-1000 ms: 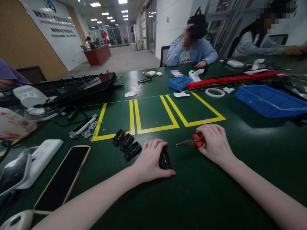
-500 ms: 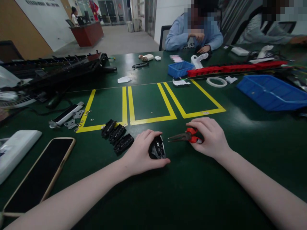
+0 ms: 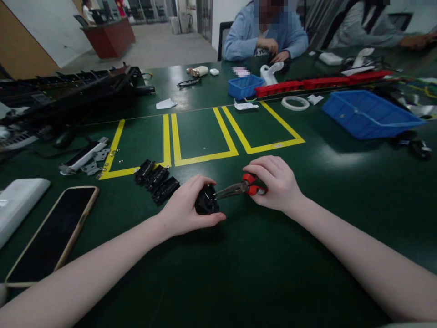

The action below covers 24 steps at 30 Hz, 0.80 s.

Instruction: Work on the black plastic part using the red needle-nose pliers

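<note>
Between the thumb and fingers of my left hand (image 3: 186, 205) is a black plastic part (image 3: 206, 200), held just above the green table. My right hand (image 3: 275, 184) grips long-nose pliers (image 3: 241, 187) by their red handles. The jaws point left, and their tips reach the near side of the black part; whether they pinch anything there I cannot tell. Several similar black plastic pieces (image 3: 157, 180) lie in a slanting row left of my left hand. Part of the held piece is hidden by my fingers.
A phone (image 3: 53, 234) and a white device (image 3: 20, 205) lie at left, with metal brackets (image 3: 94, 161) beyond. Yellow tape (image 3: 206, 159) marks the table (image 3: 239, 282). Blue bins (image 3: 368, 116), a tape roll (image 3: 295, 103) and a red strip (image 3: 324, 83) lie farther off. A person (image 3: 264, 34) sits opposite.
The pliers' jaws have come left to the black part, which has turned in my left hand. The whole view has shifted, so the surroundings appear farther up and left.
</note>
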Motion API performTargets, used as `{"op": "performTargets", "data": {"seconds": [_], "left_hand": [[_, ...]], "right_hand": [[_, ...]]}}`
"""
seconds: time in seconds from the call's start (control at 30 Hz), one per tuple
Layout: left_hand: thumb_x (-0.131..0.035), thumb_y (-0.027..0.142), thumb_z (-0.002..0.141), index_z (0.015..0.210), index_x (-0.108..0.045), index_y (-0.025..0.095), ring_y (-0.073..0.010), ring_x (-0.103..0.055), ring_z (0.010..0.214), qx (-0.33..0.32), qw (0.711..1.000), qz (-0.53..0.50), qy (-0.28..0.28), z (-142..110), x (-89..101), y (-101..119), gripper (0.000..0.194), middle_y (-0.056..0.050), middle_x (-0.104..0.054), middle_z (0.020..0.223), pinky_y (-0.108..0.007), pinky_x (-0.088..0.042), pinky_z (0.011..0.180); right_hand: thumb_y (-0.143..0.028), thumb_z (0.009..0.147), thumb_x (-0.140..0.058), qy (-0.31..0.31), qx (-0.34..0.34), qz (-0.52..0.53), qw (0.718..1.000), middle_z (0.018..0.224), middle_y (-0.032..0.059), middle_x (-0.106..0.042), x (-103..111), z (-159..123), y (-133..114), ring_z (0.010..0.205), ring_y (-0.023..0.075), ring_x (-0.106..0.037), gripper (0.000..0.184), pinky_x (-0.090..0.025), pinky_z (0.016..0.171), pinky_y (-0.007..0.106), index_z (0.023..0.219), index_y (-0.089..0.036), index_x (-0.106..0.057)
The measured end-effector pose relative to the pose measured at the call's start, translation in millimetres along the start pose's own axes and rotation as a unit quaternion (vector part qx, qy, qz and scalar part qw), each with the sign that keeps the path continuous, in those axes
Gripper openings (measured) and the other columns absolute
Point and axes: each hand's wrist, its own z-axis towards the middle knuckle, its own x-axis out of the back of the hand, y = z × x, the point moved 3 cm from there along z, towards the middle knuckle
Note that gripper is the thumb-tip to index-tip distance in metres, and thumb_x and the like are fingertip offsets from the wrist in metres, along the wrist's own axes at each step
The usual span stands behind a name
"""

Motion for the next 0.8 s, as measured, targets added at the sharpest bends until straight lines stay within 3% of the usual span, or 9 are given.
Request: {"op": "performTargets", "data": {"seconds": [0.27,0.53,0.8], "left_hand": [[-0.072,0.050,0.077,0.123,-0.048,0.016,-0.0269,-0.058,0.103,-0.003,0.999,0.025,-0.023,2,-0.1,-4,0.063,-0.011,-0.059,0.115,-0.043,-0.050,0.087],[-0.071,0.050,0.079,0.130,-0.044,0.019,-0.0273,-0.058,0.111,0.037,0.998,-0.023,-0.035,3,0.1,-6,0.066,-0.009,-0.060,0.123,-0.043,-0.050,0.091],[-0.067,0.069,0.073,0.113,-0.055,0.022,-0.0216,-0.061,0.084,0.023,0.999,-0.023,-0.036,4,-2.8,-8,0.063,-0.002,-0.066,0.101,-0.035,-0.044,0.073]], "right_hand": [[-0.018,0.078,-0.057,-0.023,0.044,-0.016,0.999,0.100,0.0115,-0.067,5,1,-3,0.093,0.0277,-0.064,0.032,-0.049,0.074,0.041,0.110,-0.018,-0.058],[-0.022,0.076,-0.060,-0.071,-0.043,0.062,0.995,0.096,0.0101,-0.067,7,-5,-3,0.086,0.0244,-0.063,0.030,-0.051,0.070,0.037,0.106,-0.017,-0.057],[-0.018,0.073,-0.060,-0.091,-0.083,0.103,0.987,0.091,0.0054,-0.068,11,-6,-13,0.082,0.0210,-0.064,0.026,-0.051,0.070,0.035,0.098,-0.021,-0.057]]}}
